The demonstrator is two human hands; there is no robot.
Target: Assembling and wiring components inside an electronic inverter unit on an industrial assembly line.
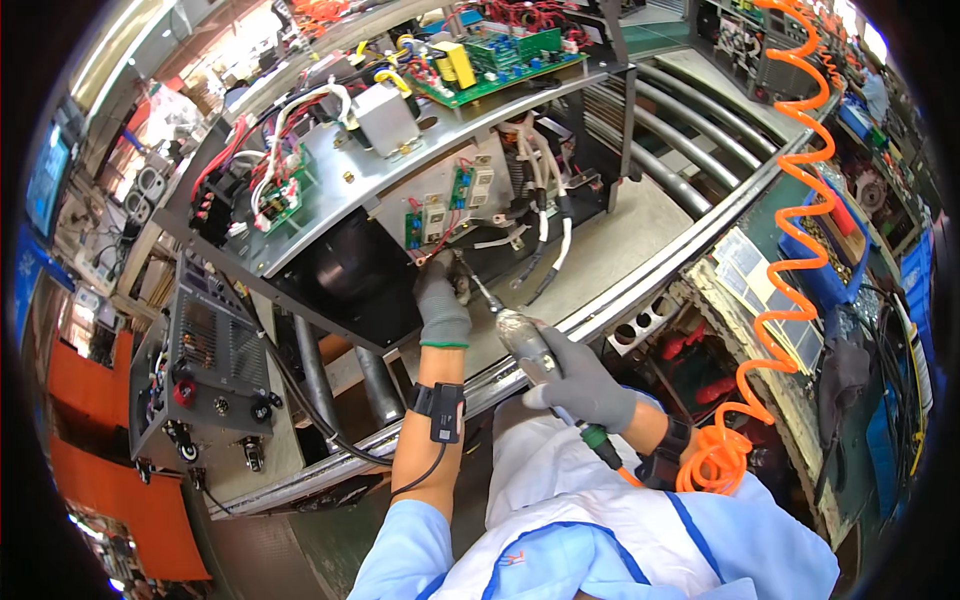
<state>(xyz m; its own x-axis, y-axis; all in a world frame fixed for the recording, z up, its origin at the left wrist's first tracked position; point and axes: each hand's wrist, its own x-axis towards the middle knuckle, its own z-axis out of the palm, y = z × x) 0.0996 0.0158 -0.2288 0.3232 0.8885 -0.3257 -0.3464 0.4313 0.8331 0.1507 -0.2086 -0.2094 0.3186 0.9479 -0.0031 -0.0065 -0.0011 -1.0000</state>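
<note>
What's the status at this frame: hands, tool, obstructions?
Left hand gloved, pinching at chassis wiring. Right hand grips driver, bit at the same spot. White cables hang close beside.

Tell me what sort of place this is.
Most likely an electronics assembly line in a factory. An open metal chassis with a green circuit board sits on a roller conveyor, and the right hand holds a pneumatic screwdriver fed by a coiled orange air hose.

Closed grey machine w/ red & black knobs (205,375) at left, blue parts bin (828,262) right, steel roller tubes (690,135) behind
</note>
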